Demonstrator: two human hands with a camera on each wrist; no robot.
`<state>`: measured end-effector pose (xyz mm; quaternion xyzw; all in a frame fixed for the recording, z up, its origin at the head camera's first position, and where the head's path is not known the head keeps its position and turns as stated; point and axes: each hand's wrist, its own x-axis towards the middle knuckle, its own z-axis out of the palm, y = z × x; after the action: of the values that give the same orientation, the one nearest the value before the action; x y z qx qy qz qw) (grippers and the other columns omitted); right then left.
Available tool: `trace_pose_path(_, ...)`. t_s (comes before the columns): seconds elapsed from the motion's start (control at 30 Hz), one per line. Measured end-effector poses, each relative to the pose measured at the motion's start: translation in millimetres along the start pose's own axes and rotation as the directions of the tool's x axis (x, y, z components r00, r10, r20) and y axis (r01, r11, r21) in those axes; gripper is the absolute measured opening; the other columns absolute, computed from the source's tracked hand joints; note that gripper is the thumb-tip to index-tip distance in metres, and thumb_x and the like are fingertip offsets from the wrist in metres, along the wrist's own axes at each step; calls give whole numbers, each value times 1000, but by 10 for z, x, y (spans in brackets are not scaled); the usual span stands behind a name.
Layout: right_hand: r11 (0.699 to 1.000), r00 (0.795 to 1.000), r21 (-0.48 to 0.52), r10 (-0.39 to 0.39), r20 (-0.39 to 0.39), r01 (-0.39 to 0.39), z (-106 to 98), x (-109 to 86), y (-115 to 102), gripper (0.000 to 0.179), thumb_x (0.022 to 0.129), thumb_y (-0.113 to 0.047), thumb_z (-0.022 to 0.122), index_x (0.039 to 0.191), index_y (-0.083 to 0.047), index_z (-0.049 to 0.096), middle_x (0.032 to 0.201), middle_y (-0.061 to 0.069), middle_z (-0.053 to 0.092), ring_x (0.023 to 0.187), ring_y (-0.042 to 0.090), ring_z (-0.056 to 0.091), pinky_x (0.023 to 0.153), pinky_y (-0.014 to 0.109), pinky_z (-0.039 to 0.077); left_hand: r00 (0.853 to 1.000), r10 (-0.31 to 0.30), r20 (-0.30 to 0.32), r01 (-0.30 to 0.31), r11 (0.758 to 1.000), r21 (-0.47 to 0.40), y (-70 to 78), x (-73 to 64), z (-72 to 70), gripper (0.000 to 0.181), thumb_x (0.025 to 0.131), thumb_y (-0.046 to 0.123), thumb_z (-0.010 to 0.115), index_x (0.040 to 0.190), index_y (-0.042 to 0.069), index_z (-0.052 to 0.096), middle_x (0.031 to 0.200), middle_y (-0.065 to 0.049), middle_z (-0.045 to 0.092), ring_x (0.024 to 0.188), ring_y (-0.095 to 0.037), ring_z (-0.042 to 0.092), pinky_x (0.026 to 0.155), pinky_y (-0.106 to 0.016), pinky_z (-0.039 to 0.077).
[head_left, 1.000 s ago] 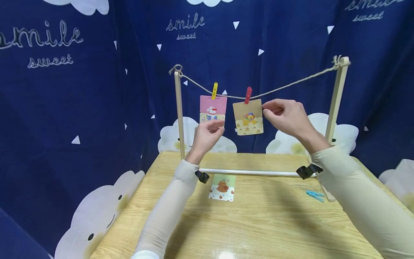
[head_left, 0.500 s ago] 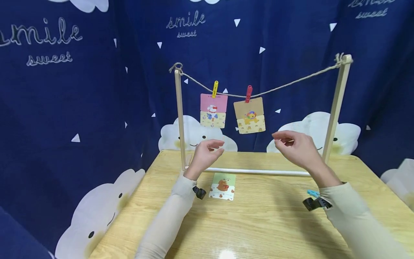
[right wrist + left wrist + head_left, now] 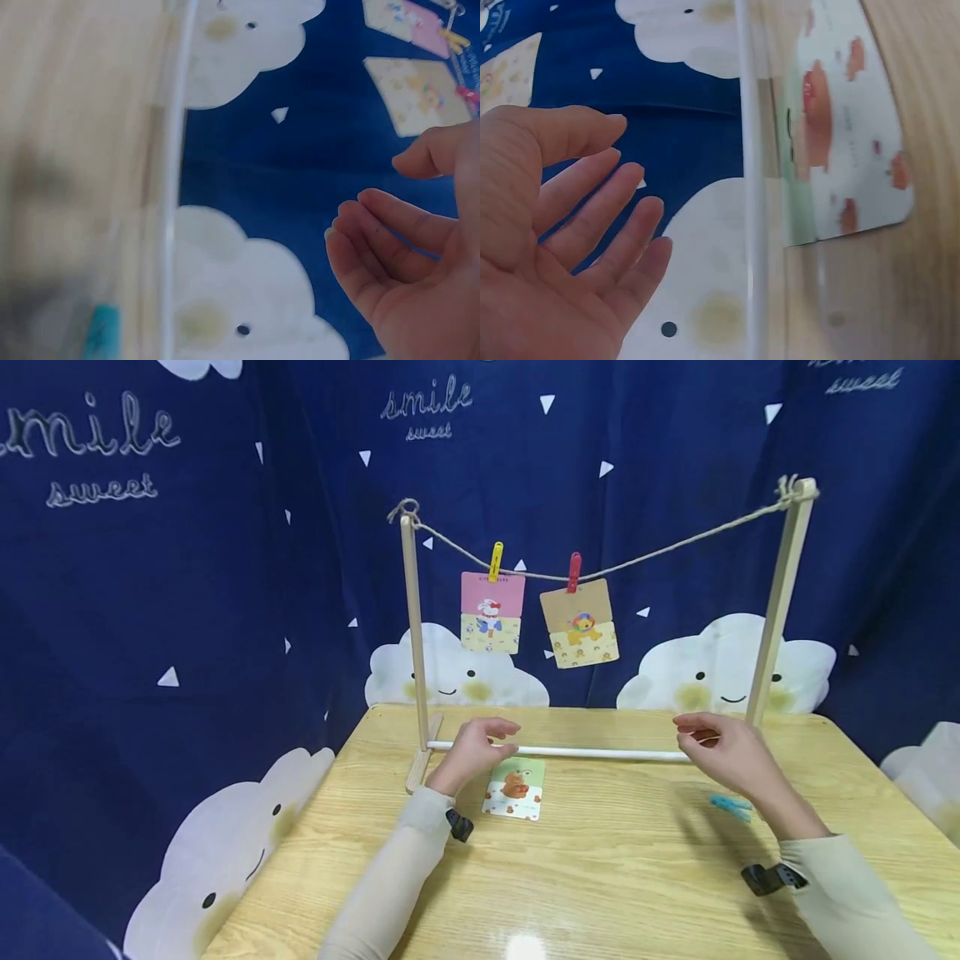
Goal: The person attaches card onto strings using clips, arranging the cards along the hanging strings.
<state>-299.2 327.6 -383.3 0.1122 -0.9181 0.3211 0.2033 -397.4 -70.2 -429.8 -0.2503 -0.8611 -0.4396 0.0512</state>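
Note:
My left hand (image 3: 474, 753) hovers just above the green-and-white bear card (image 3: 513, 788), its fingers relaxed and holding nothing. In the left wrist view that card (image 3: 840, 127) lies flat to the right of my loosely bent fingers. My right hand (image 3: 731, 758) is in the air near the right post, also with nothing in it; a blue clothespin (image 3: 731, 807) lies on the table below. From the rope (image 3: 675, 546) hang a pink rabbit card (image 3: 491, 612) under a yellow clothespin (image 3: 496, 562) and a tilted brown lion card (image 3: 580, 623) under a red clothespin (image 3: 574, 572).
Two wooden posts, left (image 3: 416, 635) and right (image 3: 780, 602), hold the rope ends. A white bar (image 3: 600, 752) joins them low down, close over the wooden table (image 3: 600, 877). Behind stands a dark blue curtain (image 3: 637, 443) with clouds.
Both hands have come down from the hanging cards, the right one also moving right, away from the lion card. The lion card now tilts more. The rabbit card is fully uncovered.

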Motion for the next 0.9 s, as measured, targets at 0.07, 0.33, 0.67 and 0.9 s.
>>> trace_pose_path(0.07, 1000, 1000, -20, 7, 6, -7, 4, -51, 121, 32, 100, -26, 65, 123, -6, 73, 106, 12, 77, 87, 21, 72, 69, 19, 52, 1000, -1, 12, 1, 1000, 4, -18, -6, 20, 32, 94, 13, 76, 126, 14, 74, 125, -1, 74, 114, -24, 66, 97, -43, 54)
trace_pose_path(0.33, 993, 995, -103, 69, 66, -62, 1, -168, 529, 33, 95, -24, 70, 120, -3, 73, 99, 11, 77, 89, 28, 71, 69, 30, 53, 996, -48, 75, 50, 999, -20, -157, -26, 109, 36, 91, 10, 78, 127, 11, 73, 128, -13, 71, 121, -37, 63, 98, -46, 54)
trace_pose_path(0.67, 982, 947, -174, 126, 296, -76, -135, -187, 870, 45, 90, -25, 78, 121, 6, 70, 109, 23, 72, 98, 36, 67, 76, 43, 54, 983, -73, 167, 87, 993, -75, -237, -55, 183, 42, 91, 2, 77, 131, -1, 67, 133, -18, 68, 128, -38, 61, 106, -51, 49)
trace_pose_path(0.9, 984, 916, -160, 136, 377, -80, -182, -212, 964, 50, 88, -26, 82, 122, 8, 69, 111, 22, 72, 98, 35, 68, 74, 38, 54, 982, -83, 170, 87, 996, -14, -287, -55, 175, 41, 88, 6, 80, 128, 3, 71, 131, -11, 71, 128, -37, 60, 105, -50, 50)
